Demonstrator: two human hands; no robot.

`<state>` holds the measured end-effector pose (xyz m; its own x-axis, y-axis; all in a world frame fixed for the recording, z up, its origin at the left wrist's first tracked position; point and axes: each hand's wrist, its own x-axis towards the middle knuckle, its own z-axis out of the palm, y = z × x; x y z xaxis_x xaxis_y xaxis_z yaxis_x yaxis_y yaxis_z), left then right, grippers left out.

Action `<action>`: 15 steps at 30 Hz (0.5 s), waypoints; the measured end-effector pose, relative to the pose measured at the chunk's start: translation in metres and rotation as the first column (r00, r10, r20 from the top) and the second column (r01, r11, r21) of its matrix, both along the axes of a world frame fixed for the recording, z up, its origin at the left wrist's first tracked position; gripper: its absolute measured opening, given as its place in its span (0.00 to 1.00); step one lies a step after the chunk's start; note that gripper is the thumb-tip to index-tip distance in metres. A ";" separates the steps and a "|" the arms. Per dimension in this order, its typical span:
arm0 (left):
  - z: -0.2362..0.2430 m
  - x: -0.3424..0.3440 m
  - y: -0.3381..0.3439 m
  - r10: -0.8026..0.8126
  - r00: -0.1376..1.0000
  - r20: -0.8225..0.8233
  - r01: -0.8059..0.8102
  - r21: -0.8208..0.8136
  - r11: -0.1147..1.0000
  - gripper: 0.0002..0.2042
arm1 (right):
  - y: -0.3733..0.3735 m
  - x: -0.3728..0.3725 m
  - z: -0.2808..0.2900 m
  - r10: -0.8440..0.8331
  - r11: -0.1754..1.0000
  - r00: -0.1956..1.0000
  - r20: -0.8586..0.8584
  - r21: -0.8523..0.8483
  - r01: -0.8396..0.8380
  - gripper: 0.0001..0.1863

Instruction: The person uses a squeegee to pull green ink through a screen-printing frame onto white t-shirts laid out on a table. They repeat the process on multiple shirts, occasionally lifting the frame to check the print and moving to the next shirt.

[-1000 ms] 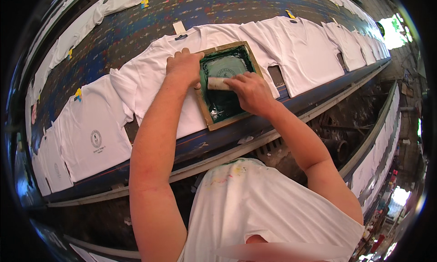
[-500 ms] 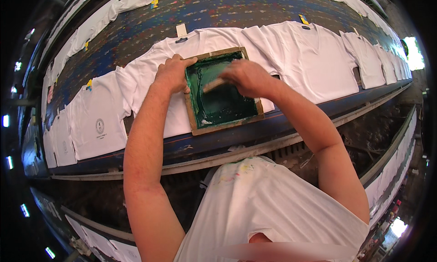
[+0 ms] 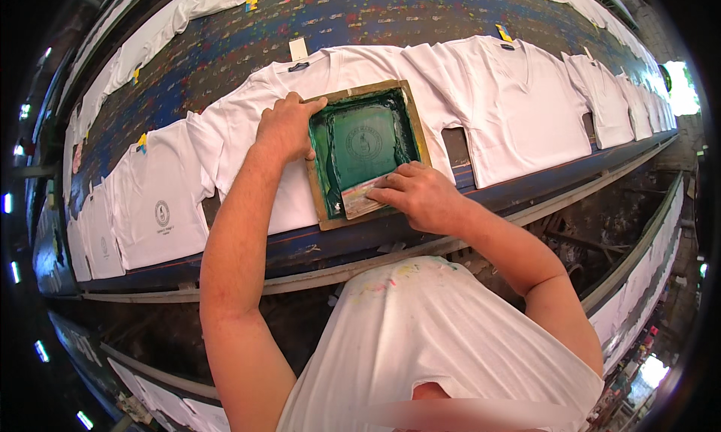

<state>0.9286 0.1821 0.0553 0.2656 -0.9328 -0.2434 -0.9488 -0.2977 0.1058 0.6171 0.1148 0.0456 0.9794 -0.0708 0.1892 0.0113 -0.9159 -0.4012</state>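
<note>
A wooden-framed printing screen (image 3: pixel 417 124) with green mesh lies on a white T-shirt (image 3: pixel 285 195). A round emblem shows in its mesh, with dark ink smeared along the inner sides. My left hand (image 3: pixel 285 130) grips the frame's left side near the far corner, thumb along the top edge. In my right hand (image 3: pixel 424 198) is a squeegee (image 3: pixel 362 198) with a pale wooden handle, its fingers closed around the right part. The squeegee rests tilted at the near end of the mesh, inside the frame.
More white T-shirts (image 3: pixel 529 117) lie side by side along the table (image 3: pixel 420 19). Shirts on the left (image 3: pixel 154 199) bear a round dark print. Tags stick up at several collars. A rail (image 3: pixel 518 222) runs along the table's near edge, and another rack of shirts (image 3: pixel 638 282) stands at right.
My right hand has drawn the squeegee toward me, from the middle of the screen to its near end, uncovering the emblem. My left hand still holds the frame.
</note>
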 end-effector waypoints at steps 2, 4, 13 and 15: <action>0.000 0.001 0.000 -0.005 1.000 -0.006 0.005 -0.005 1.000 0.53 | -0.024 0.005 0.009 0.043 0.998 0.996 -0.073 0.039 -0.040 0.29; 0.001 0.002 0.000 -0.004 1.000 -0.019 0.003 -0.011 1.000 0.54 | -0.054 0.030 0.008 -0.033 0.999 0.980 -0.195 0.031 0.040 0.28; -0.001 -0.001 0.001 0.018 1.000 0.003 -0.018 -0.011 1.000 0.53 | -0.110 0.094 -0.010 -0.168 0.985 0.985 0.049 -0.026 0.169 0.24; -0.002 0.000 0.002 -0.021 0.999 0.030 0.022 -0.041 0.999 0.51 | -0.099 0.084 -0.011 -0.138 0.990 0.990 0.029 -0.020 0.139 0.24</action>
<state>0.9291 0.1840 0.0529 0.2522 -0.9474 -0.1971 -0.9577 -0.2736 0.0893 0.7008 0.0159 0.0344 0.9548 -0.2009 0.2192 -0.1056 -0.9181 -0.3820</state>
